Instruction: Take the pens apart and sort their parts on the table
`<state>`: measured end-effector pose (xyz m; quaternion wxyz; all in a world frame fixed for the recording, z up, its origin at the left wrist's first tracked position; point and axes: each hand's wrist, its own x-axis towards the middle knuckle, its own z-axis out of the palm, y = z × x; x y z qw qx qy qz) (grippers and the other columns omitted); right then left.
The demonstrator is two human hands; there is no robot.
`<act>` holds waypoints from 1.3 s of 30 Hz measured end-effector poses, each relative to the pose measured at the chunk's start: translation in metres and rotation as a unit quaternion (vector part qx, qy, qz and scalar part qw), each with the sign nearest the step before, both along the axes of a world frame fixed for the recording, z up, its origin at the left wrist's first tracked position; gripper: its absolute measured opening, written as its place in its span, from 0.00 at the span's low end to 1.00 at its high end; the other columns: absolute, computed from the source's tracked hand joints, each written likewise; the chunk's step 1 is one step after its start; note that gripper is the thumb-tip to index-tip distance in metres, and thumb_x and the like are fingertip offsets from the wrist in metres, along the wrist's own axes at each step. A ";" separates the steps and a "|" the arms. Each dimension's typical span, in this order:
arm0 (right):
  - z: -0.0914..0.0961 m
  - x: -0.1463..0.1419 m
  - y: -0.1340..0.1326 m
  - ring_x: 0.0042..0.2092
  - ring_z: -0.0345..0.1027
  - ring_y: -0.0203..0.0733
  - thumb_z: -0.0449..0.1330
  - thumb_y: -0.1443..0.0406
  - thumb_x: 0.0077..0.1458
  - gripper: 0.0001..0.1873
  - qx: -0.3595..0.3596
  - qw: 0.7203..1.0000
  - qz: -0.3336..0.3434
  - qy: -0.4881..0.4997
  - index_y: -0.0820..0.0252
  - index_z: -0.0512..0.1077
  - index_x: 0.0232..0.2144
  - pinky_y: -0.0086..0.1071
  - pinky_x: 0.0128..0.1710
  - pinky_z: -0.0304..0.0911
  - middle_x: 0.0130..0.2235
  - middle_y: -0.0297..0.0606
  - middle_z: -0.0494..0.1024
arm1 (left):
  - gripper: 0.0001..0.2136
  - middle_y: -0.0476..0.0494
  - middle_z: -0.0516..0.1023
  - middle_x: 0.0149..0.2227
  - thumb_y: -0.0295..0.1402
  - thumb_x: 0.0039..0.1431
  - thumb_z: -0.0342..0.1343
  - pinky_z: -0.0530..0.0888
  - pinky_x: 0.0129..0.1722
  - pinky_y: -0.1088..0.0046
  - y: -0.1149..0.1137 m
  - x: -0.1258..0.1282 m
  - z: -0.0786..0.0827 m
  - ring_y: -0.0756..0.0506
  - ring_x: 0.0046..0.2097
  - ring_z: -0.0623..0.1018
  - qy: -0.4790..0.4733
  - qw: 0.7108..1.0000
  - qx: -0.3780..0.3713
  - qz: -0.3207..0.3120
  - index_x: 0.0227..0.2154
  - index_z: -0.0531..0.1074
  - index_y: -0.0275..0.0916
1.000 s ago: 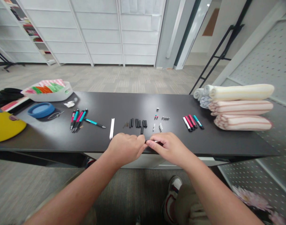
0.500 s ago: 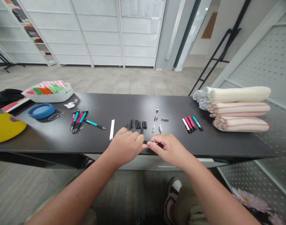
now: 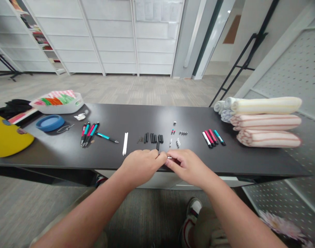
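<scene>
Left hand (image 3: 142, 166) and right hand (image 3: 190, 168) closed, apparently pinching small silver-tipped part (image 3: 169, 157), mostly hidden.

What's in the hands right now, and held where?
A small silver-tipped part, pinched where the fingertips of the left hand and right hand meet; fingers hide most of it.

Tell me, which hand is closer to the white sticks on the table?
Left. The left hand is just below and to the right of the white sticks, not touching them. The right hand is farther to their right, on the far side of the left hand.
</scene>
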<state>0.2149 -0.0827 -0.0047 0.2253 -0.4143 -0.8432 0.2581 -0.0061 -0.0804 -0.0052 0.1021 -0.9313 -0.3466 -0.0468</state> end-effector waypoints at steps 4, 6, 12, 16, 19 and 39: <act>0.000 0.000 -0.001 0.28 0.57 0.33 0.56 0.61 0.68 0.16 -0.002 1.000 0.000 -0.002 0.58 0.62 0.27 0.30 0.30 0.47 0.25 0.27 0.65 | 0.04 0.48 0.75 0.32 0.29 0.70 0.50 0.69 0.26 0.70 0.000 -0.001 -0.001 0.43 0.32 0.80 0.005 1.000 -0.004 0.006 0.44 0.66 0.42; 0.000 0.000 -0.001 0.28 0.57 0.33 0.56 0.60 0.68 0.17 -0.004 1.000 -0.005 -0.002 0.58 0.62 0.27 0.30 0.29 0.46 0.25 0.27 0.64 | 0.05 0.49 0.75 0.31 0.30 0.70 0.50 0.69 0.26 0.71 0.000 -0.001 -0.002 0.43 0.32 0.80 0.005 1.000 -0.003 0.008 0.45 0.67 0.42; 0.000 0.000 -0.001 0.27 0.57 0.33 0.57 0.58 0.67 0.19 -0.014 1.000 -0.021 0.013 0.57 0.61 0.25 0.29 0.28 0.47 0.24 0.27 0.64 | 0.10 0.47 0.76 0.33 0.31 0.71 0.49 0.74 0.29 0.68 0.000 -0.001 -0.005 0.41 0.33 0.80 0.007 1.000 0.004 0.016 0.53 0.67 0.43; -0.001 -0.003 -0.002 0.28 0.62 0.34 0.58 0.56 0.66 0.17 0.010 0.999 -0.035 -0.019 0.58 0.66 0.27 0.30 0.30 0.49 0.26 0.29 0.70 | 0.18 0.38 0.79 0.45 0.34 0.74 0.43 0.77 0.40 0.65 0.001 0.000 -0.012 0.41 0.43 0.81 -0.039 0.999 0.003 0.007 0.63 0.59 0.35; -0.001 -0.004 -0.003 0.30 0.66 0.36 0.61 0.58 0.64 0.11 0.019 0.998 -0.040 -0.036 0.58 0.72 0.32 0.31 0.31 0.51 0.29 0.32 0.76 | 0.21 0.34 0.77 0.50 0.34 0.73 0.45 0.77 0.45 0.63 0.000 0.002 -0.015 0.40 0.48 0.80 -0.048 0.999 -0.007 -0.017 0.65 0.57 0.32; -0.004 -0.002 -0.003 0.29 0.69 0.37 0.56 0.65 0.67 0.13 0.072 0.993 0.008 -0.095 0.59 0.74 0.30 0.32 0.32 0.50 0.29 0.35 0.80 | 0.29 0.33 0.79 0.48 0.41 0.73 0.47 0.77 0.41 0.63 -0.018 0.015 -0.013 0.38 0.47 0.81 -0.048 0.999 -0.023 0.002 0.69 0.51 0.30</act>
